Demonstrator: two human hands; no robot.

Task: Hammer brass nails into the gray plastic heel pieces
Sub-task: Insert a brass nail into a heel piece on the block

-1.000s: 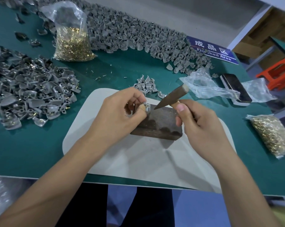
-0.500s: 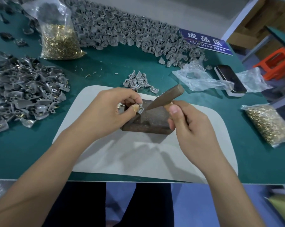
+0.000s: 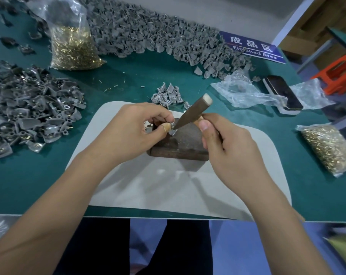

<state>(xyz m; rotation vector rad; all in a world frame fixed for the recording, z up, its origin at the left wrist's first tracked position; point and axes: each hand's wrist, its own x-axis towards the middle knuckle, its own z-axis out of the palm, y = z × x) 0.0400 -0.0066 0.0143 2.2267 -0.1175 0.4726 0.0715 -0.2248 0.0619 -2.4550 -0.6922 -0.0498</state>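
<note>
Heel piece, gray plastic, sits at the far left corner of the dark block, pinched by the left hand; the right hand grips the hammer, its head touching the piece

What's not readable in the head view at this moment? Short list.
- Brass nail: head view, hidden behind the left hand fingertips and the hammer tip; seating unknown.
- Heel piece on the block: mostly covered by the thumb.
- Hammer handle: buried in the right hand.
- Sign: lettering partly covered by heel pieces.
- Bottom right corner: blurred.
</note>
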